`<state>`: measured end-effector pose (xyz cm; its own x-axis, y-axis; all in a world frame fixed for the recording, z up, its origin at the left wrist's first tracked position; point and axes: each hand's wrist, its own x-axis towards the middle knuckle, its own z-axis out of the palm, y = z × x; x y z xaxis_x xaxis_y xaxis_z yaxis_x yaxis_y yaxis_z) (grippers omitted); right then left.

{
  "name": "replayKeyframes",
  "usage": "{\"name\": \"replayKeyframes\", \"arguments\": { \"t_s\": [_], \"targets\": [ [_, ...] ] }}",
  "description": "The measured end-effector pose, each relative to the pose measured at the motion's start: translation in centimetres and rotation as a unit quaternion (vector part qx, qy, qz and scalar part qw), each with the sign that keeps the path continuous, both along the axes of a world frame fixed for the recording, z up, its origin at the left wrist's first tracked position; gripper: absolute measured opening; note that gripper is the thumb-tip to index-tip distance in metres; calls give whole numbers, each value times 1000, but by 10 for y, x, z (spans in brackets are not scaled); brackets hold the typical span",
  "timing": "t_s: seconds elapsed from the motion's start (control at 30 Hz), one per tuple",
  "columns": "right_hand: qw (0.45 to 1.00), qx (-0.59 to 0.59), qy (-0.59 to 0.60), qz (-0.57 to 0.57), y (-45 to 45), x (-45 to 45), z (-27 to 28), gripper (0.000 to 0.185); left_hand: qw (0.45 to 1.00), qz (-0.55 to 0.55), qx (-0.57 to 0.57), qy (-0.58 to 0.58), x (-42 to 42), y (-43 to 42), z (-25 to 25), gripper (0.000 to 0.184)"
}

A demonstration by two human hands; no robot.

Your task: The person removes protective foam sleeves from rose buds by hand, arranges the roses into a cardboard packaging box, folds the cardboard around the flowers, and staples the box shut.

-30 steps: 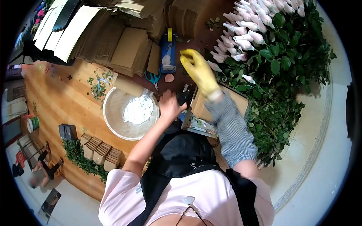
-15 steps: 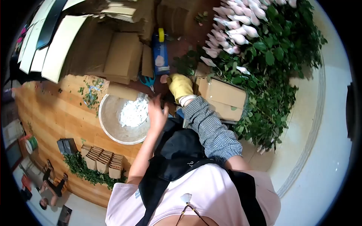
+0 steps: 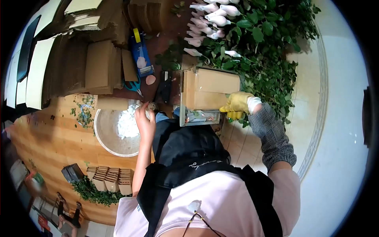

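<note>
My bare left hand (image 3: 145, 119) is at the right rim of a round basin (image 3: 102, 136) of white pieces, fingers curled at a small mottled object too hidden to name. My right hand (image 3: 236, 106), in a yellow glove, has its fingers closed at the lower right edge of folded cardboard (image 3: 211, 87). This cardboard lies in a metal-edged frame, above an open compartment (image 3: 201, 117) with small items. A black tool (image 3: 164, 87) rests on the dark red table, left of the frame. Scissors with teal handles (image 3: 134, 85) lie near the basin.
Stacked cardboard (image 3: 103, 67) stands at upper left, beside a blue tape dispenser (image 3: 140, 55). Roses in pale net sleeves (image 3: 211, 17), with leafy stems (image 3: 272, 75), fill the upper right. Packed bundles (image 3: 110, 179) stand on the wooden floor; another person (image 3: 71, 217) is at lower left.
My left hand has left the black tool, which now lies on the table. My right hand has moved from left of the cardboard to its lower right edge. The view has shifted.
</note>
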<state>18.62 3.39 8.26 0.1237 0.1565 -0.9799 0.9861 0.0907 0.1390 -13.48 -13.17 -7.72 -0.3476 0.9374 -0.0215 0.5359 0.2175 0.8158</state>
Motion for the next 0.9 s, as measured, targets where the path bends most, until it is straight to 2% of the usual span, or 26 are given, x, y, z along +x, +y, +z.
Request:
{"name": "replayKeyframes", "arguments": {
  "t_s": [0.03,0.07,0.1,0.13,0.2,0.23,0.27,0.3,0.33,0.37,0.4,0.43,0.47,0.5,0.53,0.57,0.6,0.63,0.67,0.7,0.73,0.77,0.8,0.87,0.9],
  "targets": [
    [981,81,94,-149,6,-13,9,52,1000,7,3,3,-1,2,-3,30],
    [925,152,186,-295,8,-26,18,52,1000,9,-2,-12,-3,0,-4,29],
    [907,213,255,-257,17,-41,24,48,1000,13,-6,-25,-5,-3,-5,28],
    [906,208,264,-258,29,-56,28,48,1000,15,4,-27,-8,-2,-5,25],
    [967,118,139,-178,56,-84,31,42,999,16,-2,-46,-16,2,6,23],
    [929,151,269,-205,55,-93,29,41,999,19,3,-46,-21,4,9,20],
    [899,162,375,-158,59,-107,24,37,998,25,5,-55,-27,4,14,18],
    [832,163,516,-125,64,-117,24,28,998,33,-4,-58,-32,4,15,17],
    [791,247,551,-97,62,-146,26,37,997,38,-9,-61,-38,7,13,17],
    [769,221,565,-203,65,-171,14,49,995,51,-26,-86,-42,9,4,19],
    [740,247,546,-306,65,-197,-2,49,995,51,-27,-83,-43,15,10,19],
    [741,312,514,-299,71,-222,-18,50,995,39,-28,-90,-44,24,21,20],
    [813,324,433,-214,89,-237,-49,52,994,26,-30,-97,-45,30,28,21],
    [782,372,500,27,108,-232,-91,48,994,16,12,-106,-45,35,26,23],
    [768,261,574,-108,107,-236,-98,40,995,14,12,-102,-46,40,29,23],
    [732,144,618,-246,102,-246,-84,36,991,21,8,-135,-49,46,32,22],
    [734,343,527,-255,80,-246,-73,32,985,32,3,-172,-50,52,33,21],
    [749,371,509,-204,64,-236,-60,30,972,40,-21,-229,-54,56,30,25],
    [763,321,501,-253,34,-225,-44,31,971,38,-26,-233,-58,60,23,25],
    [707,332,604,-157,2,-206,-75,26,946,22,-44,-319,-60,68,13,28],
    [720,172,588,-327,-42,-194,-91,18,913,5,-59,-404,-60,78,6,32],
    [746,81,524,-403,-77,-186,-89,15,891,-46,-90,-443,-61,88,7,38],
    [768,19,483,-421,-105,-178,-105,16,876,-46,-91,-471,-52,97,9,36],
    [802,65,452,-385,-131,-177,-95,20,881,-93,-117,-449,-47,116,4,32],
    [803,130,476,-334,-122,-183,-86,20,913,-54,-138,-380,-49,123,0,32]
  ]
}}
